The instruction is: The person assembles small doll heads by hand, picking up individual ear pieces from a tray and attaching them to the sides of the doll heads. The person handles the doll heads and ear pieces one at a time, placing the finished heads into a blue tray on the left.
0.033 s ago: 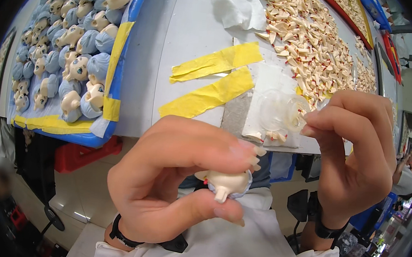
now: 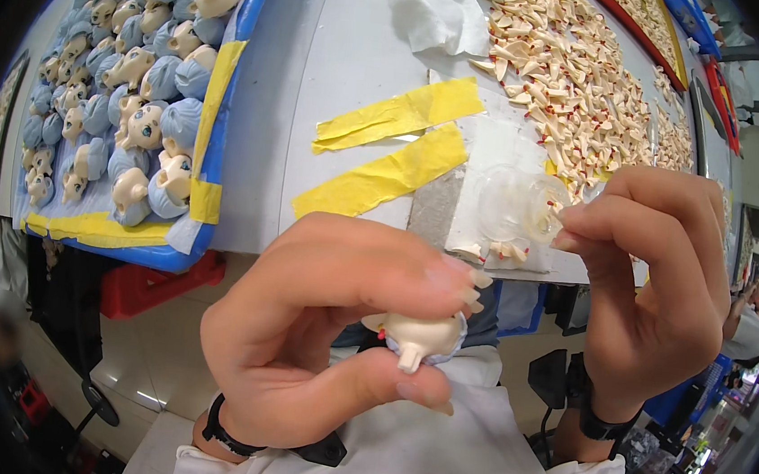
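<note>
Doll heads (image 2: 145, 123), too many to count, fill one tray (image 2: 181, 260) at ten o'clock, cut off above. The left hand's (image 2: 255, 316) fingers grasp one head (image 2: 425, 336) at five, face hidden. Whether the right hand's (image 2: 661, 271) fingers, at three, grip anything cannot be told.

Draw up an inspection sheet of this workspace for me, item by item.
Surface: pale grey table, with yellow tape strips lying on it.
Work pieces: doll head with light blue edging; heap of pointed cream pieces, many red-marked; clear round dish.
Clutter: crumpled white cloth beside the heap.
Hands: left hand grips the doll head between thumb and fingers; right hand is pinched by the dish, contents unclear.
Cables: thin dark line near the right wrist, possibly one.
Surroundings: blue tray of blue-haired heads at left, red case below.
</note>
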A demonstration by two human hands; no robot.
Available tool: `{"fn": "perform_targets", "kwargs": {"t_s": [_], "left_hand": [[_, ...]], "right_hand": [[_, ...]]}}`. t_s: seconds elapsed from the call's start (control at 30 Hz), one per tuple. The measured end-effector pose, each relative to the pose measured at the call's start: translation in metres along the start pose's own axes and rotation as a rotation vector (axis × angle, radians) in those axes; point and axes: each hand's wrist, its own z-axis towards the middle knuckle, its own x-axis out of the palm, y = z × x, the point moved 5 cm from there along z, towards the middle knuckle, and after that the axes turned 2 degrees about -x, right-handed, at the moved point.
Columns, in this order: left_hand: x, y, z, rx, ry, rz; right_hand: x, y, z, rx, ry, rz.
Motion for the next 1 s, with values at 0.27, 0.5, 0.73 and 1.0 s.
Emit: {"fn": "perform_targets", "kwargs": {"t_s": [0.27, 0.5, 0.73, 1.0], "left_hand": [[0.014, 0.002, -0.001, -0.143, -0.092, -0.206], [0.015, 0.001, -0.002, -0.146, -0.133, -0.159], [0.014, -0.004, -0.006, -0.194, -0.146, -0.091], [0.009, -0.003, -0.014, -0.156, -0.131, -0.022]], "right_hand": [[0.003, 0.003, -0.002, 0.076, -0.082, 0.074], [0.0, 0.012, -0.029, 0.353, -0.219, 0.66], [0.011, 0.031, -0.026, 0.314, -0.159, 0.588], [0.007, 0.028, -0.026, 0.115, -0.07, 0.516]]}}
